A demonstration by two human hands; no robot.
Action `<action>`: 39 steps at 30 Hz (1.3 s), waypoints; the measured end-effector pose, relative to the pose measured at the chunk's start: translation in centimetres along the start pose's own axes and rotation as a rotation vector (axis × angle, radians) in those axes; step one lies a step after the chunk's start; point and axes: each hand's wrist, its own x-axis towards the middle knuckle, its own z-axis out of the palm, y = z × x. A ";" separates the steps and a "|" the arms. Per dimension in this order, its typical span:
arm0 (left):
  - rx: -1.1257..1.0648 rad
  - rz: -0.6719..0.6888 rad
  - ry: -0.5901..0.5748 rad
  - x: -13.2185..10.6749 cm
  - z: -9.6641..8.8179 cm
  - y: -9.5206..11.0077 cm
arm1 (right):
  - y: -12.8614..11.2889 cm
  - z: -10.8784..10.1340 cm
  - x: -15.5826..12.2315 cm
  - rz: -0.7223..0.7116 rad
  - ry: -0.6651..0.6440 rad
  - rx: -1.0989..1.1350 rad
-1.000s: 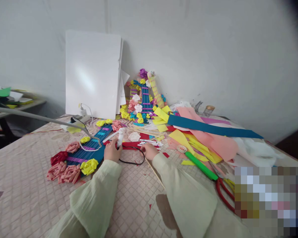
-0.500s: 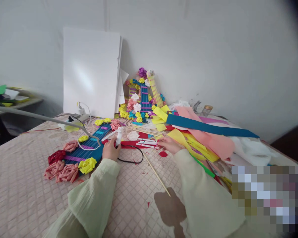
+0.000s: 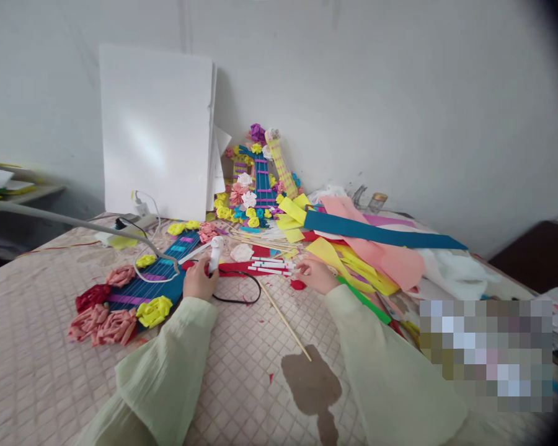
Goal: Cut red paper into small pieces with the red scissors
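Note:
My left hand [image 3: 199,280] is wrapped round a white glue gun [image 3: 215,251] that stands upright, with a black cord [image 3: 235,301] looping beside it. Right of it lie several thin white sticks [image 3: 270,266] with coloured bands, on a strip of red paper [image 3: 232,269]. Close to their right ends is my right hand [image 3: 317,275], its fingers curled together; whatever they pinch, if anything, is too small to make out. Just below those fingertips a red petal-shaped piece [image 3: 298,285] lies on the table. A wooden skewer [image 3: 286,319] rests between my forearms.
A blue guitar shape [image 3: 160,282] with paper flowers lies at left, under a pale bent rod [image 3: 74,218]. Flower-covered guitars [image 3: 263,179] and a white board [image 3: 155,130] lean on the wall. Crepe paper strips [image 3: 385,232] and a green-handled tool [image 3: 365,300] lie right.
The view has shifted slightly to the right. My right fingertips have come a little away from the ends of the white sticks. My left hand keeps its grip on the glue gun.

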 end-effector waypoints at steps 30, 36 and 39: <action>0.072 0.010 -0.013 -0.2 0.0 0.4 | -4.3 1.5 4.0 -0.169 -0.116 -0.036; 0.049 0.001 -0.020 -0.1 0.0 0.3 | -0.1 -1.6 1.0 -0.030 -0.263 -0.113; 0.039 -0.010 -0.029 0.0 0.0 0.1 | 0.1 -2.1 0.7 -0.022 -0.166 -0.209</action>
